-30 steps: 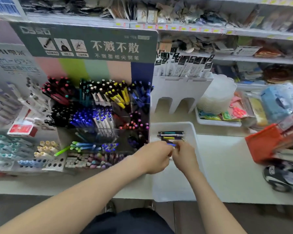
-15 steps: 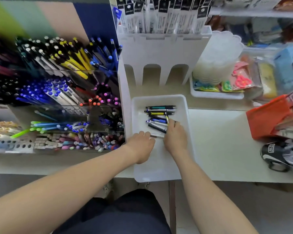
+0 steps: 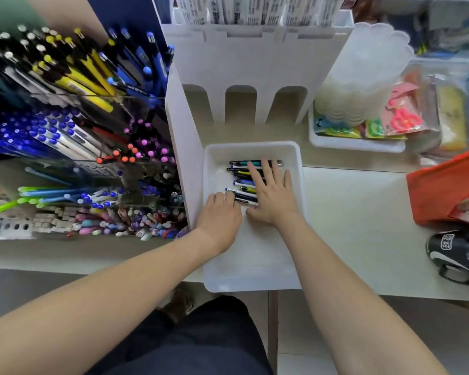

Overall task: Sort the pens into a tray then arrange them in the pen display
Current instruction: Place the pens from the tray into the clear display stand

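A white plastic tray [image 3: 255,269] sits on the counter and overhangs its front edge. Several pens [image 3: 241,176] lie side by side in its far half, pointing left to right. My right hand [image 3: 272,194] lies flat on the pens with its fingers spread and straight. My left hand [image 3: 221,216] is in the tray at the pens' near left end, fingers bent, fingertips touching the nearest pen. The tiered pen display [image 3: 87,125] stands to the left, full of black, yellow, blue and pink pens.
A white divider rack [image 3: 249,69] with packaged pens stands behind the tray. To the right are a white bin of coloured items [image 3: 358,142], a stack of translucent cups [image 3: 363,77], an orange pouch [image 3: 444,185] and a black tape dispenser [image 3: 455,255].
The view has moved closer and lower over the tray. My right hand went from pinching a pen to lying flat across the pens. My left hand shifted up to the pens' near end.
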The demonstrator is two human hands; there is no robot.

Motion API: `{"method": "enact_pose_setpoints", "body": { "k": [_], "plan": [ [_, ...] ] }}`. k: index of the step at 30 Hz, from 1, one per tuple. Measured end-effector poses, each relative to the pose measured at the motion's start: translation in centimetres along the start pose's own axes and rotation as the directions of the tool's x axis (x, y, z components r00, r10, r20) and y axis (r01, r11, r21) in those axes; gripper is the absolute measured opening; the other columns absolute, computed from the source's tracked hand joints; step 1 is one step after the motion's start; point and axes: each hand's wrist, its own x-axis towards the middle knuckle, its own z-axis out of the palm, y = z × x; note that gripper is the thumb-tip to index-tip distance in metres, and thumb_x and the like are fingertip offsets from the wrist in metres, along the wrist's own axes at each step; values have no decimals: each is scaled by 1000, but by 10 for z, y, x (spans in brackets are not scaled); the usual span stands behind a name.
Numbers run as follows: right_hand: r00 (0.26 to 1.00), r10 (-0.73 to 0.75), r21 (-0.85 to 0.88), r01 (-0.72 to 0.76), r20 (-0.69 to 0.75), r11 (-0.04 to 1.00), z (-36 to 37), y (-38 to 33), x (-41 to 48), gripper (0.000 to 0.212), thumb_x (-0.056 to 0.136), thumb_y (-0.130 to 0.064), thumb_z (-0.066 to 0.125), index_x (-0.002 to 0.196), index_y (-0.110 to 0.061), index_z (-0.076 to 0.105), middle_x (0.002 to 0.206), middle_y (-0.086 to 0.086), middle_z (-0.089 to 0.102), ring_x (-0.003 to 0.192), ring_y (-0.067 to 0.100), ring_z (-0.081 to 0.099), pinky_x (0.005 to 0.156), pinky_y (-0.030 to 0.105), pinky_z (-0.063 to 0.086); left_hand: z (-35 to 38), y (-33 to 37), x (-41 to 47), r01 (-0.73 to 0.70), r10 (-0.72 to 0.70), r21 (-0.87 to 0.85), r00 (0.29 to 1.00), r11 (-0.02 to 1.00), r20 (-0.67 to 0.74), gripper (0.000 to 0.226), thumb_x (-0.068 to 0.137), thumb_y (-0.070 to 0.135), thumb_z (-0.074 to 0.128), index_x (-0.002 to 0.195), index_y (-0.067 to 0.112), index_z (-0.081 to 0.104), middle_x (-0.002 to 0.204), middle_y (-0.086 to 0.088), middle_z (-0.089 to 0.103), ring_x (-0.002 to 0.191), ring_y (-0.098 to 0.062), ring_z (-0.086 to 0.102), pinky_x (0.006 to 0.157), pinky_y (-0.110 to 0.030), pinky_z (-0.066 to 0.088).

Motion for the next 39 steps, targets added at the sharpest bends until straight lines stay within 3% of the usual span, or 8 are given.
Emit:
{"method": "enact_pose_setpoints", "body": {
  "k": [4, 7, 9, 16, 21, 27, 31, 39],
  "plan": [
    [1000, -19, -69, 18, -12, 997, -6, 5, 15, 122, 76, -67, 69, 168, -17, 8, 167, 14, 20, 157, 37, 15, 126, 61, 11, -3, 5, -4, -34, 20, -168, 996, 985, -83, 39, 99, 13, 50, 137, 8, 47, 137, -16, 46, 123, -34, 48, 102, -38, 39],
    [999, -31, -139, 26, -33, 990, -9, 3, 16, 101, 75, -60, 67, 155, -9, 32, 145, 13, 41, 129, 36, 41, 104, 49, 36, -6, 5, -9, -40, 14, -238, 994, 970, -107, 32, 100, 13, 47, 132, 9, 50, 135, -15, 47, 121, -34, 47, 97, -38, 38],
    [998, -30, -179, 20, -54, 984, -10, 0, 16, 84, 77, -50, 63, 146, -10, 39, 141, 13, 42, 117, 35, 45, 93, 45, 37, -6, 3, -11, -31, 3, -273, 995, 962, -103, 28, 101, 14, 46, 128, 9, 52, 133, -14, 48, 119, -33, 47, 94, -37, 38],
    [999, 40, -200, -42, -15, 979, -17, -3, 19, 104, 74, -57, 64, 158, -10, 25, 146, 11, 37, 127, 37, 40, 103, 49, 33, -10, -3, -17, -61, 31, -347, 995, 936, -93, 24, 101, 15, 46, 122, 9, 55, 124, -13, 51, 111, -33, 49, 91, -38, 41],
    [999, 31, -201, -25, 28, 979, -21, -3, 26, 71, 77, -51, 67, 132, -13, 42, 134, 9, 43, 121, 35, 44, 99, 47, 36, -9, -7, -20, -21, 0, -484, 999, 875, -43, 27, 101, 16, 48, 123, 7, 59, 121, -13, 52, 109, -33, 51, 93, -43, 48],
    [1000, 19, -221, -20, -6, 975, -13, -21, 4, 29, 96, -14, 51, 124, -9, 49, 124, 13, 60, 111, 34, 59, 91, 43, 43, -12, -11, -31, 73, -96, -671, 995, 737, 3, 26, 101, 19, 51, 121, 12, 65, 118, -9, 60, 109, -30, 58, 91, -39, 48],
    [992, 128, -257, -122, 10, 959, -13, -36, -12, 16, 92, -18, 64, 108, -15, 61, 104, 6, 69, 92, 26, 72, 76, 31, 52, -17, -13, -42, 109, -127, -752, 991, 650, 33, 25, 99, 21, 54, 118, 15, 70, 118, -4, 68, 110, -23, 63, 90, -33, 49],
    [948, 298, 214, -316, 112, 924, -18, -32, -49, 30, 88, -38, 67, 102, -15, 53, 104, 7, 65, 94, 34, 67, 70, 33, 44, -38, -15, -62, 173, -197, -894, 976, 414, 98, 27, 100, 20, 53, 124, 20, 67, 116, 4, 69, 103, -16, 65, 88, -29, 51]
  ]
}}
